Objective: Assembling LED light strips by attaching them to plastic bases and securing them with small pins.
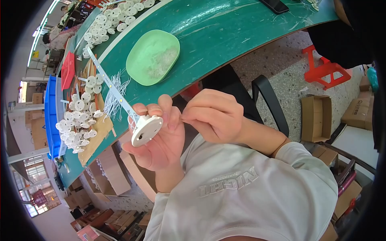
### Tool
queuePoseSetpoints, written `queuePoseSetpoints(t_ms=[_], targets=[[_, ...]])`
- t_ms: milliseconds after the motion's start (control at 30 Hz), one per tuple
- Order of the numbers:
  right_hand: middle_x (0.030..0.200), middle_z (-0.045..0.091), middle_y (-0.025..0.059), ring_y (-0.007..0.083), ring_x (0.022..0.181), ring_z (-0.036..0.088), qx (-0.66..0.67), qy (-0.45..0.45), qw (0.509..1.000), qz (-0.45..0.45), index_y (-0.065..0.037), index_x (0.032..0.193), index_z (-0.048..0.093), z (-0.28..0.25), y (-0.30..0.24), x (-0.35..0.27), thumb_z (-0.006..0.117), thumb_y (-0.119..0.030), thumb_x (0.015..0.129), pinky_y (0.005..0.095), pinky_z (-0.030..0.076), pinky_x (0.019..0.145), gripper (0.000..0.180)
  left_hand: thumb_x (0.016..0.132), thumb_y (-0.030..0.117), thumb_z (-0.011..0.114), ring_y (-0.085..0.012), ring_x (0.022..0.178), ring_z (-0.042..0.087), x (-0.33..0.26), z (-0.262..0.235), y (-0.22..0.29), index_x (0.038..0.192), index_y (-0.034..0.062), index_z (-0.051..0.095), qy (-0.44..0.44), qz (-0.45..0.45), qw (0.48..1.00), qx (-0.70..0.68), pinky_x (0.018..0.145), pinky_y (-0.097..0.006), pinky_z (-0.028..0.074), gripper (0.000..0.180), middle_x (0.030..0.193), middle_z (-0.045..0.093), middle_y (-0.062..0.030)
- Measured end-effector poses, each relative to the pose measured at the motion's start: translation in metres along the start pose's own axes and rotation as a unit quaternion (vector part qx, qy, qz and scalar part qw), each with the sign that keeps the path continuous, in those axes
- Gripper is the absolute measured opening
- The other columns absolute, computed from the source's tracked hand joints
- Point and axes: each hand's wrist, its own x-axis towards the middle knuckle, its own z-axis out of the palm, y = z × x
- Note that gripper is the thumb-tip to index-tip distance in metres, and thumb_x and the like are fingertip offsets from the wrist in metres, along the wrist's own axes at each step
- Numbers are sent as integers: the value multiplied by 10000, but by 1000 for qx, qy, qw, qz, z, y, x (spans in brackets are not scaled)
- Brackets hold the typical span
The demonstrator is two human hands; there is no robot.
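Observation:
My left hand (163, 146) grips a white round lamp base (148, 130) between thumb and fingers, its flat face toward me. From the base a long, narrow LED strip (114, 91) sticks out up and to the left over the table. Just right of it, my right hand (217, 114) is pinched close to the left fingertips. Whatever sits in that pinch is too small to make out. Beyond the strip lies a bundle of thin white wires (115, 100).
A light green tray (142, 52) with clear small bits stands on the green table (209, 48). White round bases (76, 124) lie heaped on cardboard at left, beside a blue bin (51, 112) and a red bin (67, 70). More bases (114, 20) and a phone (275, 5) lie farther off.

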Motion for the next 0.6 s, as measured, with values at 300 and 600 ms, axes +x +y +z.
queuePoseSetpoints(t_ms=[300,600], targets=[[759,663,127,224,601,649,-41,19,999,-1,26,856,651,-9,-20,22,716,86,694,284,542,554,184,834,215,740,-338,1223,530,-9,18,-14,1198,114,553,151,63,977,138,931,-424,494,421,1220,619,-130],[827,667,131,245,669,678,-41,45,997,-37,24,864,663,9,-27,21,672,86,686,299,572,587,190,742,213,820,-331,1226,533,-22,14,-24,1223,105,553,160,78,978,109,969,-430,500,561,1283,583,-152]])
